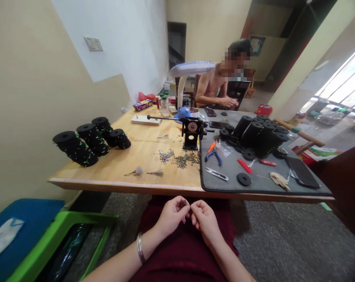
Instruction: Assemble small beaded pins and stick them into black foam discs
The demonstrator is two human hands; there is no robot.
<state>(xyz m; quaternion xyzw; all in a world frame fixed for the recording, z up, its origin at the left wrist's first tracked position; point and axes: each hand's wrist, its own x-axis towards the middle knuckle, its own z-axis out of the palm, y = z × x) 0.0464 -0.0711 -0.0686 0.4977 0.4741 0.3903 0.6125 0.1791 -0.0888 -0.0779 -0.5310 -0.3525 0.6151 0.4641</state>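
Holding: left hand [173,216] pinches a tiny dark bit [183,203]; too small to tell what it is.
Grip: left closed on the bit, between thumb and fingers. Right hand [205,221] curled nearly shut, just beside the left; cannot tell if it holds anything.
Position: both hands over dark red cloth [183,250], below the tabletop [130,176] edge. Silver bangle [140,247] on left wrist.
Tabletop: black spools [92,141] stacked at left, loose coloured beads [165,156] mid-table, hand-crank winder [192,133] at the mat edge.
Mat: gray mat [248,185] at right carries blue pliers [213,156], snips [216,174], more black spools [255,137].
Across: bare-chested co-worker [211,86] sits at the far side, co-worker's hands [228,102] together near a phone [210,112].
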